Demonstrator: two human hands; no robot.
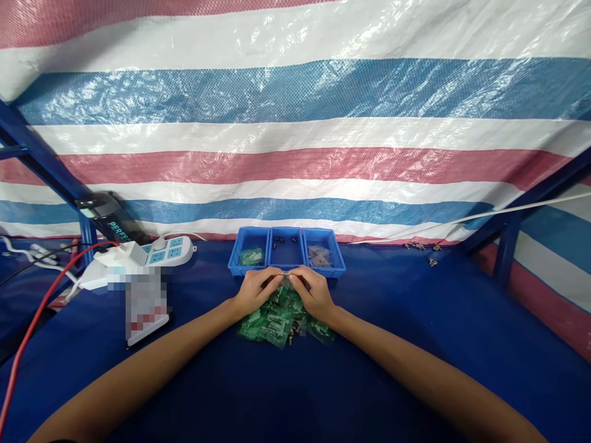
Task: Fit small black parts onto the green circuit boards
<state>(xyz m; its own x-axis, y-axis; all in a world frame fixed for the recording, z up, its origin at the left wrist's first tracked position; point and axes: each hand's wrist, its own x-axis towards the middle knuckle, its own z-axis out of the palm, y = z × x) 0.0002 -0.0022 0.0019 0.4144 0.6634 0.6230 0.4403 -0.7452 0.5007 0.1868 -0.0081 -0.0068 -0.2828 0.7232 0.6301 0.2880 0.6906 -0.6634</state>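
My left hand (257,290) and my right hand (314,294) meet over a pile of green plastic packets (277,323). Both hands pinch one small item (285,273) between thumbs and fingertips; it looks shiny, but is too small to name. Some small metal pieces (291,335) lie at the front of the pile. Just beyond my hands stand three blue trays side by side. The left tray (234,261) holds green packets, the middle tray (287,252) a few small dark parts, and the right tray (340,261) clear packets.
At the left, a white power strip (184,251) with cables, a blurred phone-like object (148,307) and a black bottle (111,221). Small metal parts (432,262) lie at the back right. Striped sheeting (295,92) hangs behind the blue table (392,369), between blue metal posts.
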